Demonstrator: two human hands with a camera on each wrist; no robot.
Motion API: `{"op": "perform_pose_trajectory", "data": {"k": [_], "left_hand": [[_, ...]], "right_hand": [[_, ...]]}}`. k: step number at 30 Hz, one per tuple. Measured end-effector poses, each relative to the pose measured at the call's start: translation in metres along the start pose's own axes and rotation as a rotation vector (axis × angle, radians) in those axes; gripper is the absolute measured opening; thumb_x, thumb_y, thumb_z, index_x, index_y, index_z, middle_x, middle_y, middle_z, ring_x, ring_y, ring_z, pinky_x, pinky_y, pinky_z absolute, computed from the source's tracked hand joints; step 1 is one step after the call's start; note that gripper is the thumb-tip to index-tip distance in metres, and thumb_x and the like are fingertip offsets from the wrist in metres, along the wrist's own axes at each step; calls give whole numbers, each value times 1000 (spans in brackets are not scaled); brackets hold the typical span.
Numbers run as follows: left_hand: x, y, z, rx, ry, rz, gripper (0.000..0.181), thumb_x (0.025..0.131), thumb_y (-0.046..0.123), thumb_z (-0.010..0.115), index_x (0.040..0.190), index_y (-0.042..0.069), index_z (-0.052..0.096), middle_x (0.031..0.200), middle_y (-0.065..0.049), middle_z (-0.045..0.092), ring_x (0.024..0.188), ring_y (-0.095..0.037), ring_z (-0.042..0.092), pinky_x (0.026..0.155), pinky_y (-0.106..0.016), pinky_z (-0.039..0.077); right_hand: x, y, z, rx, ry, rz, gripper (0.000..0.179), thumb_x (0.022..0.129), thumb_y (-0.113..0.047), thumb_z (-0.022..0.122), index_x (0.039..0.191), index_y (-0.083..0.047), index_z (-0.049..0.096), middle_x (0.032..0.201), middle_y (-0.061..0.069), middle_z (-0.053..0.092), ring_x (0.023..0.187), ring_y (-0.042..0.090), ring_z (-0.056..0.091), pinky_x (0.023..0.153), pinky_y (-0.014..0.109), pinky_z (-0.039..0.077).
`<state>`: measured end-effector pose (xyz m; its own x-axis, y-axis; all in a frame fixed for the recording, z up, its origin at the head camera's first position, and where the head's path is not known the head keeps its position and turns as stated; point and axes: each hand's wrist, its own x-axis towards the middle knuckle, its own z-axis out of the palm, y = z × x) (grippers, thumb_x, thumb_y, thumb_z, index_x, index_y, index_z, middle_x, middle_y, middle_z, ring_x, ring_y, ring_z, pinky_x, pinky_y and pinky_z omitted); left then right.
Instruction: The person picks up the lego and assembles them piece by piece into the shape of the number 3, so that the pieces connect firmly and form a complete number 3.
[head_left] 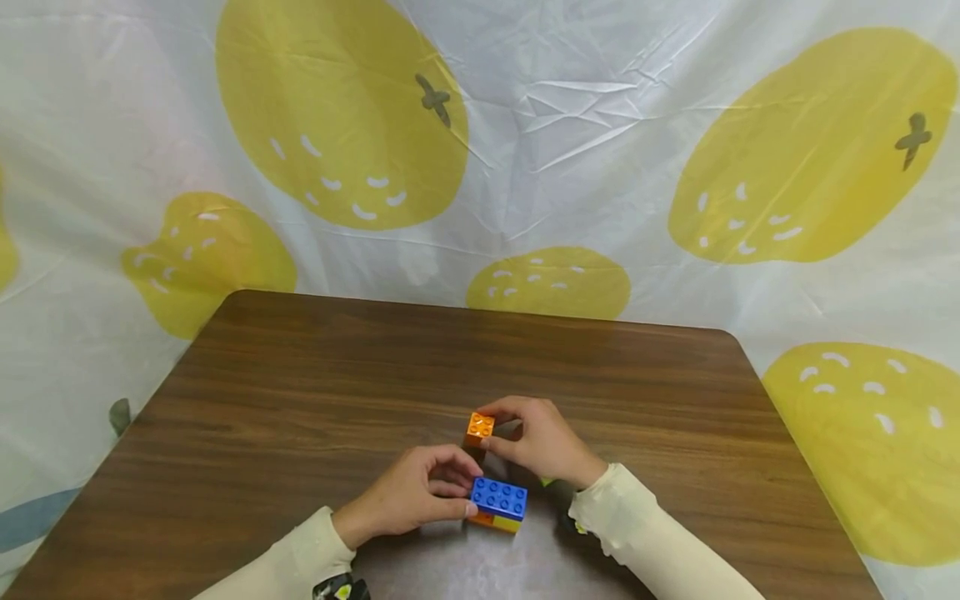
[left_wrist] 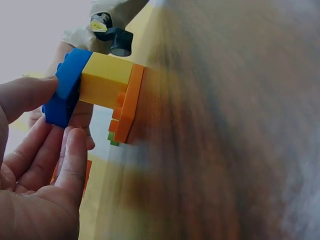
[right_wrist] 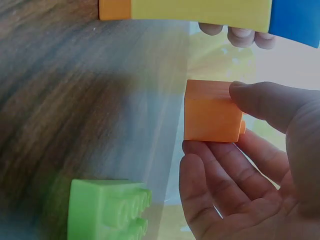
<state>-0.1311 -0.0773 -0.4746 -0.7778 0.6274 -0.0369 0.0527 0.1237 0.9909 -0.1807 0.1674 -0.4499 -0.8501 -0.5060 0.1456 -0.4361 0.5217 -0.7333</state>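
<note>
1. The left hand (head_left: 412, 493) grasps the blue brick (head_left: 499, 497) by its left end, the thumb on the near side and the fingers on the far side.
2. The blue brick, with eight studs on top, forms the top layer of a small stack at the near middle of the table (head_left: 337, 367).
3. Under the blue brick's right part sits a yellow brick (left_wrist: 107, 79); below that is a thin orange plate (left_wrist: 131, 105), lowest in the stack and at the table surface. The plate reaches out from under the yellow brick, so some of its studs show beneath the blue overhang.
4. The right hand (head_left: 536, 437) pinches a small orange block (head_left: 481, 425) between thumb and fingers. It has four studs, facing up.
5. The orange block is held above the table, beyond the stack and slightly to its left, near it but apart.
6. A green brick (right_wrist: 87, 210) stands on the table near the right hand, untouched; in the head view the right wrist hides most of it.
7. Cream sleeves (head_left: 630, 517) cover both forearms, and a dark device (head_left: 341, 588) is worn at the left wrist.
8. Behind the far table edge hangs a white cloth (head_left: 570, 192) printed with large yellow fruit (head_left: 337, 108).
</note>
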Motion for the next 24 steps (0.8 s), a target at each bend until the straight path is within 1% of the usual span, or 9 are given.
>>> {"op": "perform_pose_trajectory", "data": {"k": [4,5,9,16,19,24], "left_hand": [[0,0,0,0,7,-11,34,90,16,86,120,7,70,121,-9,71,110,-20,70,93,-26,62],[0,0,0,0,7,-12,34,90,16,86,119,7,70,121,-9,71,110,-20,70,93,-26,62],[0,1,0,3,3,-6,34,91,16,86,119,6,70,120,-10,71,109,-18,70,93,-27,62],[0,1,0,11,4,11,34,91,15,85,119,3,70,120,-12,71,109,-20,70,93,-26,62],[-1,0,0,15,11,8,34,91,15,85,119,4,70,120,-12,71,109,-21,70,93,-26,62],[-1,1,0,23,14,-4,34,90,15,86,119,7,70,120,-9,72,109,-19,70,93,-26,62]], "right_hand": [[-3,0,-2,4,12,3,38,91,-22,85,126,-10,75,116,5,79,100,25,76,75,21,61],[-4,0,-3,3,14,5,38,91,-22,85,126,-10,76,116,5,79,99,25,76,75,21,61],[-7,0,-5,-7,26,14,38,91,-21,85,127,-13,76,116,2,80,98,22,77,75,24,63],[-14,-1,-10,-22,44,6,37,92,-20,84,127,-13,76,120,1,79,102,20,76,79,36,65],[-16,-1,-11,-25,52,6,36,92,-20,83,127,-14,76,121,1,79,103,18,75,79,37,65],[-21,-1,-14,-25,61,1,35,93,-19,82,127,-13,76,122,2,78,103,17,75,80,39,65]]}}
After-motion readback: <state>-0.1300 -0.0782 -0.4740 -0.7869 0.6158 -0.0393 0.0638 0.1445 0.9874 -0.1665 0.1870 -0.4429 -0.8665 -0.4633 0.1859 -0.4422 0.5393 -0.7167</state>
